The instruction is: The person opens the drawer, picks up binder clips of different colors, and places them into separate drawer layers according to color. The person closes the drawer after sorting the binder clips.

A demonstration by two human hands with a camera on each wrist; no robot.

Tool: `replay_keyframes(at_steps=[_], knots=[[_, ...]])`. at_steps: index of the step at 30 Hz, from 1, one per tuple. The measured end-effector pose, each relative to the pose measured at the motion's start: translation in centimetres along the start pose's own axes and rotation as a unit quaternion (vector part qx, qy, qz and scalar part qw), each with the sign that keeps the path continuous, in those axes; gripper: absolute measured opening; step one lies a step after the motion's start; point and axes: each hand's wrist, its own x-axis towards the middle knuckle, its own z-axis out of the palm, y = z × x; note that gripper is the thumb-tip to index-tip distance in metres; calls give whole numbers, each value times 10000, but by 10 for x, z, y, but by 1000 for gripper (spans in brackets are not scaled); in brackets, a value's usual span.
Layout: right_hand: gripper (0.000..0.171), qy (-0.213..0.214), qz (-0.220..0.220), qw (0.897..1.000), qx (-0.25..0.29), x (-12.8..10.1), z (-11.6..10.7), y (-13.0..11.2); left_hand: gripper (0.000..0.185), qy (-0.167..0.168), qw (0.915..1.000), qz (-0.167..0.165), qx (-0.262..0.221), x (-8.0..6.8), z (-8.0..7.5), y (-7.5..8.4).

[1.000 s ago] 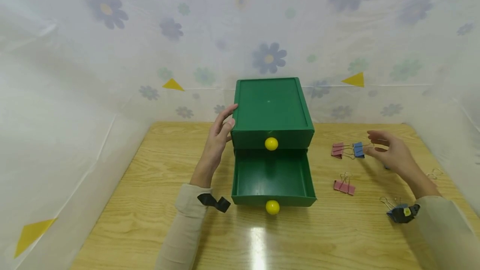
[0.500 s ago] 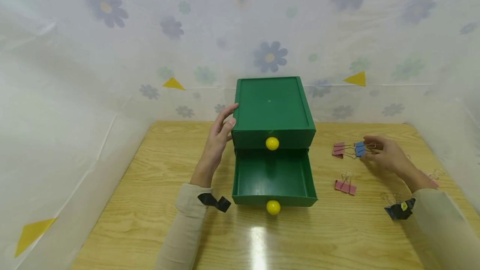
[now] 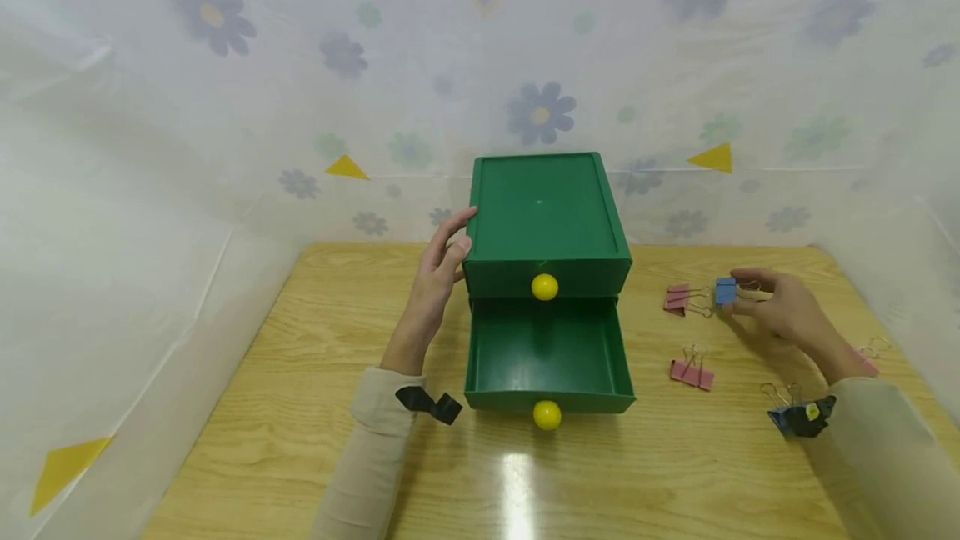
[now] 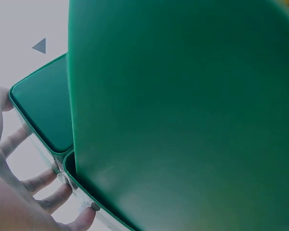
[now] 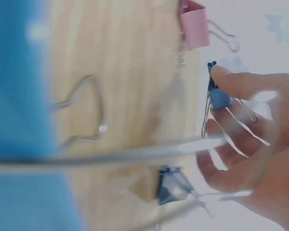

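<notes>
A green drawer unit (image 3: pixel 547 207) with yellow knobs stands mid-table, its lower drawer (image 3: pixel 551 401) pulled out and bare inside. My left hand (image 3: pixel 433 282) rests on the unit's left side; in the left wrist view its extended fingers (image 4: pixel 41 183) lie spread along that side. Over at the right, my right hand (image 3: pixel 791 311) pinches a blue binder clip (image 3: pixel 725 291) between thumb and fingers. The right wrist view shows that clip's blue body (image 5: pixel 219 99) by the thumb, its wire handles toward the palm. Just left of it lies a pink binder clip (image 3: pixel 677 298).
Another pink binder clip (image 3: pixel 692 374) sits nearer the front. Close to the right wrist is a dark blue binder clip (image 3: pixel 786 418), and a further pink clip (image 3: pixel 867 362) is partly hidden behind the forearm. A patterned sheet (image 3: pixel 450 90) hangs behind the table.
My right hand has reached left to the blue binder clip and gripped it; the clip has shifted slightly right, away from the pink one. My left hand stays on the unit.
</notes>
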Motion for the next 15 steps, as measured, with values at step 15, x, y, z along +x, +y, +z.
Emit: replay_keyframes(at_steps=[15], knots=[[60, 535, -128, 9963, 668, -17, -12, -24, 50, 5, 10000, 67, 1, 1, 1, -1]])
